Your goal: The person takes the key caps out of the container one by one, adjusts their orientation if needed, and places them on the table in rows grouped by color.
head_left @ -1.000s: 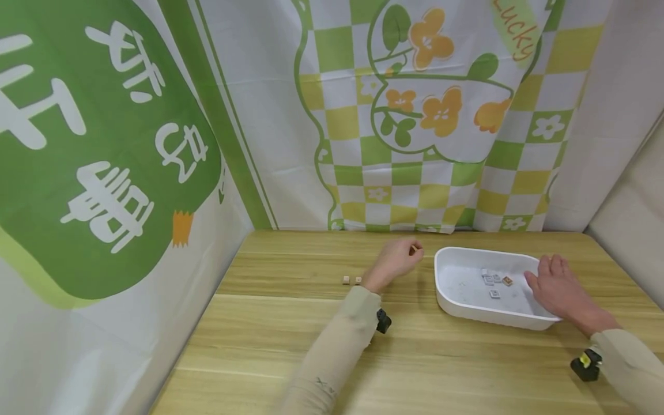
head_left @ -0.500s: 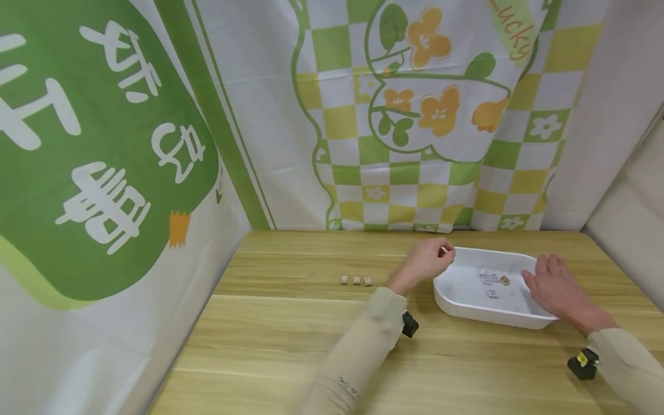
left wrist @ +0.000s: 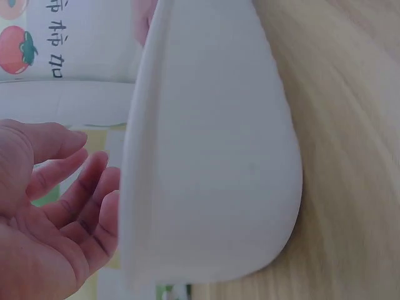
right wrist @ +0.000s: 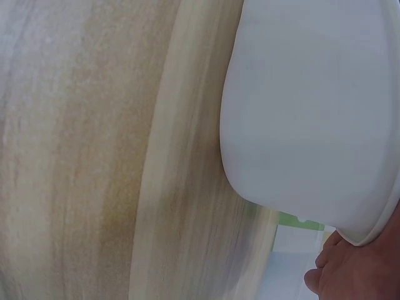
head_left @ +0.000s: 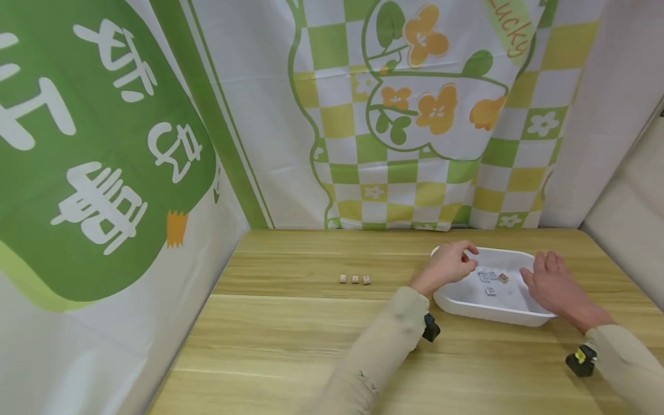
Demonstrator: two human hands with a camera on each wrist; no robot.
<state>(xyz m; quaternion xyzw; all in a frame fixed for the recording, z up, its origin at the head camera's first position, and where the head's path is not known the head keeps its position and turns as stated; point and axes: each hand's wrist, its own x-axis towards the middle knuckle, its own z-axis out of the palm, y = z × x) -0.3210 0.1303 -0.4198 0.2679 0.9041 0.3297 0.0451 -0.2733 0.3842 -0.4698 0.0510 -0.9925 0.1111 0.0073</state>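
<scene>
In the head view my left hand (head_left: 450,264) hangs over the left end of a white oblong tray (head_left: 487,314). Its fingers are loosely bent, and the left wrist view shows nothing between the thumb and fingers (left wrist: 100,169). My right hand (head_left: 557,288) rests on the tray's right rim, fingers fairly straight, the thumb toward the inside. Inside the tray lie several small whitish square pieces (head_left: 490,291) with marks on top and one brown-orange square piece (head_left: 503,278). Three pale small blocks (head_left: 355,279) with marks stand in a row on the table, left of the tray.
The wooden table (head_left: 290,346) reaches back to a hanging cloth (head_left: 384,173) with green and yellow checks. At the left hangs a green-and-white printed cloth (head_left: 104,173). A dark wrist camera (head_left: 430,328) sits on the left cuff.
My left hand has moved right from beside the row of blocks to over the tray, uncovering the third block. The right hand has stayed on the rim.
</scene>
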